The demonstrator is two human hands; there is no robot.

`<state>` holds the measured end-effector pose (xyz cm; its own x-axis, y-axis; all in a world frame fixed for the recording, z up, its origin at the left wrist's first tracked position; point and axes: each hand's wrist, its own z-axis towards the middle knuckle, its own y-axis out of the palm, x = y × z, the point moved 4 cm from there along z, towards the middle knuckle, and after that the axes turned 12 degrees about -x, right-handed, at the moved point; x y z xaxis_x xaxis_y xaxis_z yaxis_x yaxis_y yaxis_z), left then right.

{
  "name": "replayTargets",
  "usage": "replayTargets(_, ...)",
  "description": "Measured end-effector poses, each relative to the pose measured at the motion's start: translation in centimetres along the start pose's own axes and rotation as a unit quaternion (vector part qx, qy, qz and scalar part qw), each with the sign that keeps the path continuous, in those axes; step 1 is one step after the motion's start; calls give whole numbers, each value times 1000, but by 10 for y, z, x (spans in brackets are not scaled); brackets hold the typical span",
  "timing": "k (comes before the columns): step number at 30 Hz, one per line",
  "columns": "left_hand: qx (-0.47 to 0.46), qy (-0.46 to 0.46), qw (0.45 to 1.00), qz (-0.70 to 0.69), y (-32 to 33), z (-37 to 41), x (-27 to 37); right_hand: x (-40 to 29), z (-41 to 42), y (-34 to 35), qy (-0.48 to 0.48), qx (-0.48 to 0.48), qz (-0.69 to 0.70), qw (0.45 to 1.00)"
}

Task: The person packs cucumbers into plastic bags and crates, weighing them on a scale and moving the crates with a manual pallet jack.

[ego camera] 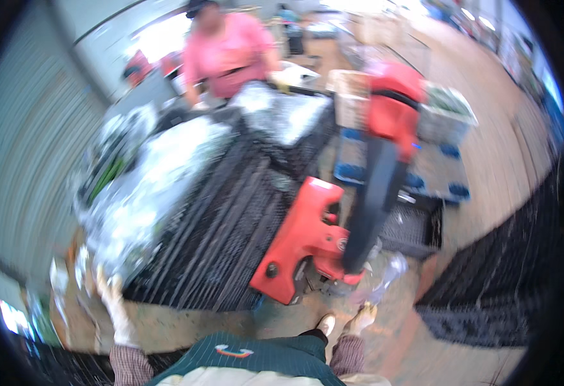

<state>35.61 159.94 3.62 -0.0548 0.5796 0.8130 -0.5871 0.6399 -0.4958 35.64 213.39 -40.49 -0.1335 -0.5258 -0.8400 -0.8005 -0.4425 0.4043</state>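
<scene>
My left hand (110, 289), in a pale glove, reaches to the near left corner of a large clear plastic sheet or bag (166, 178). Blur hides whether its fingers grip the plastic. The plastic lies over stacked black plastic crates (214, 231), with green produce (108, 176) showing at its left side. Low on my right, my right hand (364, 318), also gloved, is closed on a thin clear plastic bag (390, 275), which trails up and away from it. A red pallet jack or stacker (294, 241) with a dark handle stands between the crates and that bag.
A person in pink (229, 53) stands behind the crates. White crates (443, 113) rest near a blue-footed pallet (349, 171). A black crate (414, 227) sits beyond the clear bag. More stacked black crates (489, 289) stand at right. Corrugated wall (26, 144) bounds the left.
</scene>
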Motion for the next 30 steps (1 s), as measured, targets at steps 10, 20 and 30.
replayTargets(10,-37,92,992,-81,-156,-4,-82,-263,-367,398,-525,-425,-126,727)
replayTargets(20,-160,-72,972,-155,-248,53,-213,-120,-464,622,-217,-722,-600,269)
replayTargets(30,-166,-74,974,-132,-307,226,-309,-94,-605,676,-230,-530,-800,159)
